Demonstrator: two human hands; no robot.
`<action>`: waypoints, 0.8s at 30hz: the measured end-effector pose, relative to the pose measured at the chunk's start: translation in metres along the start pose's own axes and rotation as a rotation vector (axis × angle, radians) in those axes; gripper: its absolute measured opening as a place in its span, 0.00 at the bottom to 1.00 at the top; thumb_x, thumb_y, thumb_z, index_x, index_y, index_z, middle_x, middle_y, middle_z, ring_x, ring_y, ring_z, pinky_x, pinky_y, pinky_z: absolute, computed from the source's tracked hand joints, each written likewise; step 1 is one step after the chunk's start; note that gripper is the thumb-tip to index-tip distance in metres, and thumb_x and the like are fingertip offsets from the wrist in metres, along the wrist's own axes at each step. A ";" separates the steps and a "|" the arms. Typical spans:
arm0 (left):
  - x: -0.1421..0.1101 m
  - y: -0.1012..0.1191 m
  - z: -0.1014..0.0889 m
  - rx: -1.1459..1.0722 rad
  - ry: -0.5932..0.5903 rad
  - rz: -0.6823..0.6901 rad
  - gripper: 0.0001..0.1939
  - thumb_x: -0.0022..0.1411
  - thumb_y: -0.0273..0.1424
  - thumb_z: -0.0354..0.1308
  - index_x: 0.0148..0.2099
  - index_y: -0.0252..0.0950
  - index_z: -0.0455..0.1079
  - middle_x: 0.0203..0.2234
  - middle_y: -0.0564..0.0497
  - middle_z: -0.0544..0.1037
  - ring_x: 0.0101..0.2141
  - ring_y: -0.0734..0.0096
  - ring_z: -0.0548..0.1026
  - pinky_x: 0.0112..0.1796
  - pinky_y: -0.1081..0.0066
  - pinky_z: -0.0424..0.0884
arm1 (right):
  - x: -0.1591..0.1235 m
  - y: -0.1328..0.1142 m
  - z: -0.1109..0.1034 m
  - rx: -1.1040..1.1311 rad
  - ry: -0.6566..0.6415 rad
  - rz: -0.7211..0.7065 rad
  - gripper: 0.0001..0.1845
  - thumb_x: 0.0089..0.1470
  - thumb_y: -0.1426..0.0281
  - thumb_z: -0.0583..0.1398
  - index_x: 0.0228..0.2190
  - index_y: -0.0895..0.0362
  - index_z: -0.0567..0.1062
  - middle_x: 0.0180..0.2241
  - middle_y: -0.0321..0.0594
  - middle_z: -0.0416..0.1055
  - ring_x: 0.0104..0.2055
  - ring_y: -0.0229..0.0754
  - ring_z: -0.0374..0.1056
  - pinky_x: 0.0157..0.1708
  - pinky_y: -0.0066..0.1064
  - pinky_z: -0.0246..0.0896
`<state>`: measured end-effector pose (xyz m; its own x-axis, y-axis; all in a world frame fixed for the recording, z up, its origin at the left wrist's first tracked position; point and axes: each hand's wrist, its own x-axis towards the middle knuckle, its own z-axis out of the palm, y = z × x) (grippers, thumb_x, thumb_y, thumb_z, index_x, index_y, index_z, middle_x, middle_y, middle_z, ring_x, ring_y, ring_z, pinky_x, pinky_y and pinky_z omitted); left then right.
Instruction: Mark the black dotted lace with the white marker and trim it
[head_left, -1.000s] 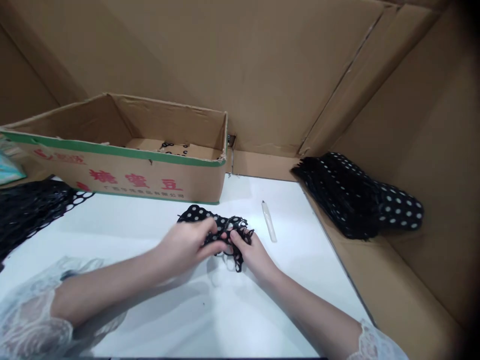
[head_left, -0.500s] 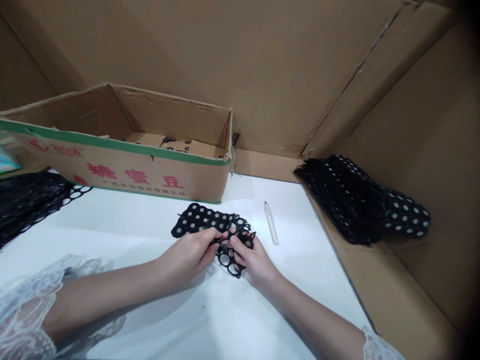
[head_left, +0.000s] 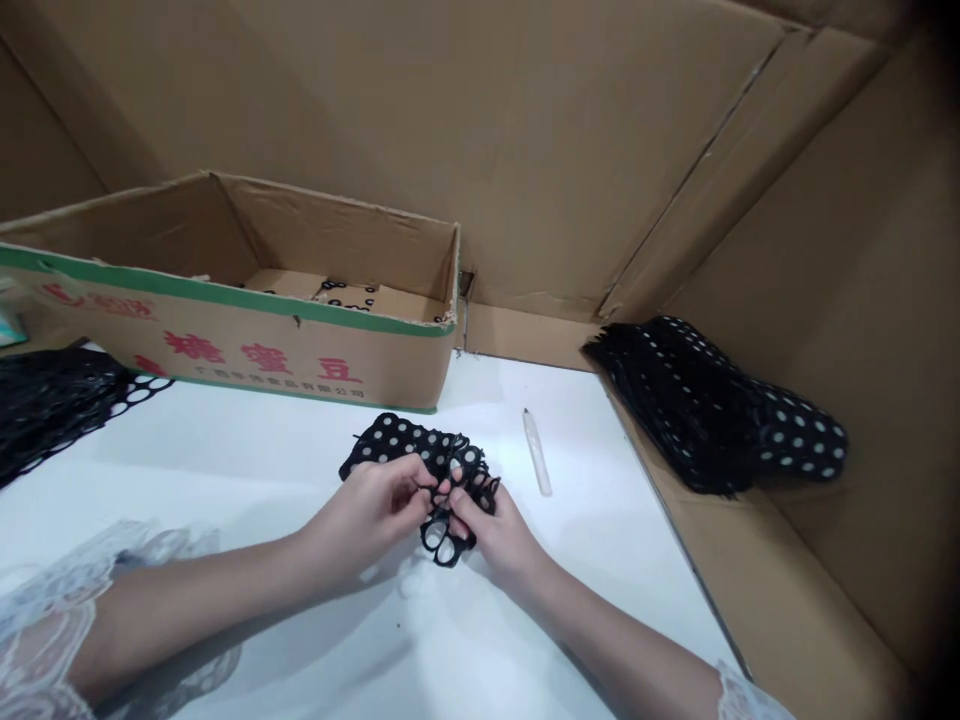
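A black mesh piece with round holes (head_left: 396, 438) lies on the white table, its right end bunched up between my two hands. My right hand (head_left: 495, 522) is closed around that bunched end, thumb on top, with large open rings hanging below the fingers. On its left side my left hand (head_left: 382, 500) pinches at the same mesh with thumb and forefinger. The exact bit between those fingertips is too small to make out. Just right of the hands lies a white pen-shaped tool (head_left: 537, 455) with a dark tip.
An open cardboard box (head_left: 300, 350) with small black ring scraps inside stands at the back left. A heap of black netting (head_left: 60, 400) lies at the far left. Stacked black mesh pieces (head_left: 712, 410) rest on cardboard at the right. Cardboard walls (head_left: 450, 130) enclose the table.
The left fingers have curled differently, with a gap now between thumb and forefinger. The bunched mesh end has shifted slightly left and down, its hanging rings turned. The view has moved a little.
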<state>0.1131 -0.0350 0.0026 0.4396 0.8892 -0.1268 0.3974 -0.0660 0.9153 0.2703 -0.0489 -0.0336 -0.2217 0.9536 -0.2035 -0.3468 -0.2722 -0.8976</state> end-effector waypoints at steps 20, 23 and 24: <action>0.056 0.040 -0.127 0.952 1.122 0.414 0.11 0.58 0.31 0.47 0.40 0.34 0.69 0.31 0.51 0.72 0.33 0.72 0.69 0.36 0.72 0.65 | -0.012 -0.009 -0.001 -0.344 -0.078 -0.093 0.12 0.49 0.60 0.56 0.32 0.55 0.62 0.20 0.29 0.57 0.20 0.29 0.54 0.21 0.23 0.50; 0.060 0.039 -0.136 1.001 1.025 0.381 0.15 0.60 0.32 0.45 0.45 0.35 0.68 0.42 0.50 0.70 0.45 0.65 0.66 0.44 0.64 0.62 | -0.014 -0.013 0.000 -0.324 -0.037 -0.190 0.11 0.50 0.61 0.55 0.31 0.54 0.62 0.22 0.29 0.56 0.21 0.29 0.54 0.22 0.23 0.51; 0.056 0.039 -0.130 0.996 1.042 0.411 0.16 0.61 0.33 0.44 0.47 0.36 0.66 0.45 0.50 0.68 0.48 0.63 0.63 0.47 0.62 0.60 | -0.013 -0.014 0.000 -0.313 -0.018 -0.204 0.10 0.51 0.61 0.55 0.30 0.54 0.61 0.22 0.29 0.56 0.21 0.29 0.54 0.22 0.23 0.51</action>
<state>0.0486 0.0710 0.0813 0.0683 0.6191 0.7823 0.9514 -0.2764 0.1357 0.2782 -0.0578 -0.0185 -0.1940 0.9810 -0.0034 -0.0911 -0.0214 -0.9956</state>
